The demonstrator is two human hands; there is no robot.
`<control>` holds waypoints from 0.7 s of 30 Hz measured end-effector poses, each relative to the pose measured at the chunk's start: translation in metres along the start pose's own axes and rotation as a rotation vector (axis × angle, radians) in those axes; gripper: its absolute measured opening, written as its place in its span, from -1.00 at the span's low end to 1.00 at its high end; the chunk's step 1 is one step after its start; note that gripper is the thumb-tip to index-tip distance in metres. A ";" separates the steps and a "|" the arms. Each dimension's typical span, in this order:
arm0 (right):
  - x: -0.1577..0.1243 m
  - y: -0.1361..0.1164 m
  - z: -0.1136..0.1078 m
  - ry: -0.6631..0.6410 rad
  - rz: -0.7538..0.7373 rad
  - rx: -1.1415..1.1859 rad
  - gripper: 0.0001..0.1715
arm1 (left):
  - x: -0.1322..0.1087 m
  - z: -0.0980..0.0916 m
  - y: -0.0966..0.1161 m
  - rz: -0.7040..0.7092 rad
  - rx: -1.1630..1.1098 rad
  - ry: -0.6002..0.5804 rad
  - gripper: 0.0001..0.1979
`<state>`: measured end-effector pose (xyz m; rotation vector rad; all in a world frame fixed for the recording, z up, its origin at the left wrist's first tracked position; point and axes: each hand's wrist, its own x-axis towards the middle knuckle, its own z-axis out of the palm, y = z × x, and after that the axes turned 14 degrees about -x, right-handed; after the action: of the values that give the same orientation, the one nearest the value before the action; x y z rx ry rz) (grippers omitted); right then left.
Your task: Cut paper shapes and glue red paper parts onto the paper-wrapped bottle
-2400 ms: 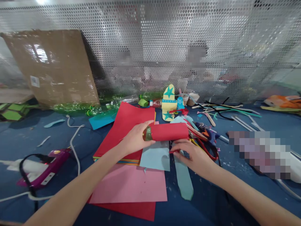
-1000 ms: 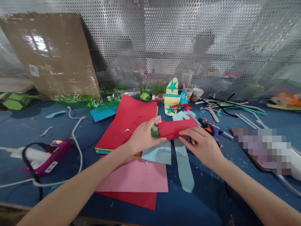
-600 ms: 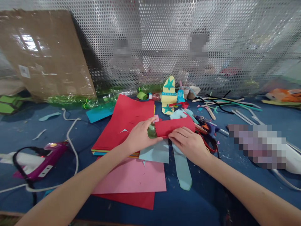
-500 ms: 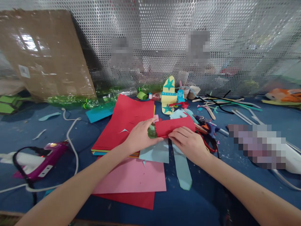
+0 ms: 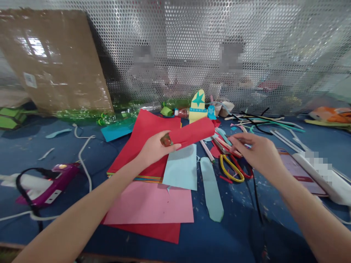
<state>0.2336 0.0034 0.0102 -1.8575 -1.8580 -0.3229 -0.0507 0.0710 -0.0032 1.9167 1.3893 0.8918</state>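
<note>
My left hand (image 5: 156,148) is closed round the neck end of a green plastic bottle (image 5: 166,140). Red paper (image 5: 193,132) wraps the bottle's body, which tilts up to the right above the paper stack. To the right, my right hand (image 5: 251,148) is off the bottle, its fingertips pinched together over a cluster of tools. Whatever they grip is hidden behind the fingers. Just below them lie yellow-handled scissors (image 5: 231,168) and red-handled scissors (image 5: 248,171). A black cord (image 5: 257,197) runs down from under this hand.
Red sheets (image 5: 131,146), pink paper (image 5: 153,204) and light blue paper (image 5: 181,168) lie in front. A purple power strip (image 5: 56,184) with cords is at left, a phone (image 5: 301,171) at right. Bottles and a yellow starred craft (image 5: 197,102) stand along the perforated metal screen (image 5: 181,58).
My right hand has let go of the red paper and moved right to the tools. My left hand has shifted slightly left, and the wrapped bottle now tilts upward, uncovering the scissors.
</note>
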 end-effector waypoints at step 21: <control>0.016 -0.015 0.045 -0.331 -0.374 -0.352 -0.80 | 0.006 -0.009 -0.011 -0.020 -0.005 0.035 -0.33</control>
<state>0.2120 0.0387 -0.0175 -1.8587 -2.5215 -0.5240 -0.0628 0.0806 -0.0052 1.8891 1.4228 0.9224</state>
